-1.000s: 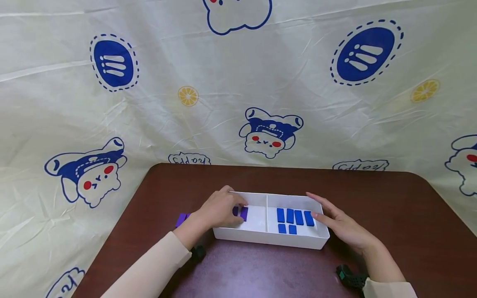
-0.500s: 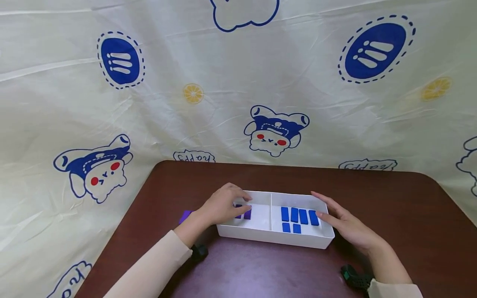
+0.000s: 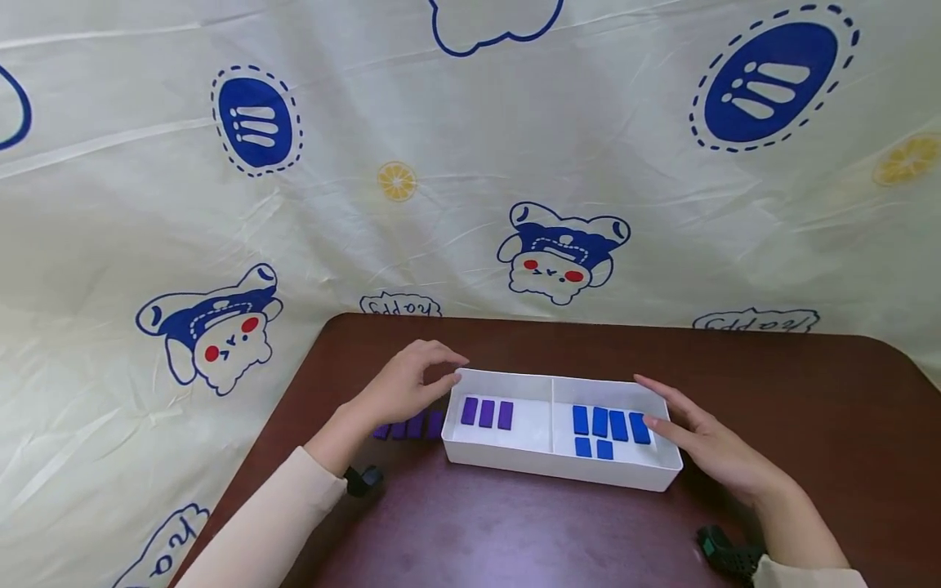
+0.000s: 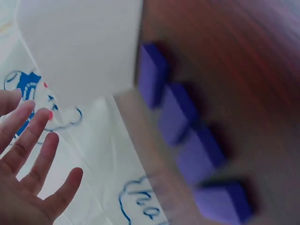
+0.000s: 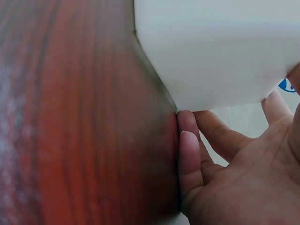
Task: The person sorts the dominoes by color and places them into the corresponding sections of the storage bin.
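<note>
White box (image 3: 559, 476): smooth, thin-walled, shallow oblong, rounded corners, on the table; one upright divider (image 3: 552, 412) splits it into two compartments. Left compartment: three purple tiles (image 3: 487, 413), flat oblongs, matte, side by side and apart, toward the left end. Right compartment: blue tiles (image 3: 599, 423), four longer ones in the far row, two shorter ones in the near row.

Left hand (image 3: 400, 388) at the box's far left corner, fingers relaxed and spread, nothing in them; contact with the rim cannot be told. Right hand (image 3: 724, 449) grips the box's right end, thumb over the rim, fingers outside the wall.

On the table just left of the box: four purple blocks (image 4: 177, 115), thick, flat-faced, sharp-edged, in a row; blurred in the left wrist view.

Table (image 3: 559, 539): dark red-brown, streaked wood grain, glossy, rounded far corners. Beyond it, a pale, creased cloth (image 3: 456, 122), printed with blue ovals, citrus slices and cartoon animals. Cream sleeves (image 3: 265, 523); dark wrist straps (image 3: 728, 555).
</note>
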The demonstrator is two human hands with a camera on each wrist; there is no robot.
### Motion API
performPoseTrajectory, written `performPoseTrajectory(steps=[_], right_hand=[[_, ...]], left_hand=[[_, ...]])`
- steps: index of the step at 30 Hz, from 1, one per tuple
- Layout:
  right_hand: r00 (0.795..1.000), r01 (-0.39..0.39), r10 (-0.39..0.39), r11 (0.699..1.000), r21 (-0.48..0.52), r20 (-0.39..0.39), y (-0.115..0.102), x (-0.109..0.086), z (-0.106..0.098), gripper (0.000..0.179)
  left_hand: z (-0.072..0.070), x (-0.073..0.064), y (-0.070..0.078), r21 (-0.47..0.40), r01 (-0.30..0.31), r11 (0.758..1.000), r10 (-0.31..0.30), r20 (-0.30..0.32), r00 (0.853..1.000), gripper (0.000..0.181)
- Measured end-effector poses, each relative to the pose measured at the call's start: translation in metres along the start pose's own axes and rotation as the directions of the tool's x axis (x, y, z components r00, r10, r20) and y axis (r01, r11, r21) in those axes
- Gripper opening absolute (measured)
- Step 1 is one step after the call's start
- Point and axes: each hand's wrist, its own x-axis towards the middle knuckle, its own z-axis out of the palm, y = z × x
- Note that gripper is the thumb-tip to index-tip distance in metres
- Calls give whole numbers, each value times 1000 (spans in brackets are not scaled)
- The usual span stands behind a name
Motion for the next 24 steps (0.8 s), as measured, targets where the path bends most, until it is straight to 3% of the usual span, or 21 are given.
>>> performPoseTrajectory(steps=[4, 8, 15, 19, 24], right_hand=[[1000, 7, -7, 1000, 2, 3, 0, 1, 0, 62], [1000, 12, -12, 1000, 3, -1, 0, -1, -1, 63], [1000, -9, 9, 1000, -2, -16, 1, -4, -5, 64], [1000, -1, 1, 1000, 7, -16, 2, -5, -4, 63], [1000, 9, -9, 1000, -1, -18, 2, -3, -1, 62]], left_hand=[[-5, -14, -12, 33, 65, 997, -66, 17, 998, 26], [-3, -23, -18, 109, 105, 988, -117, 104, 988, 32], [7, -27, -16, 245, 81, 966, -154, 297, 942, 47], [12, -29, -14, 289, 84, 954, -178, 315, 932, 49], [13, -33, -15, 295, 111, 949, -200, 290, 936, 42]])
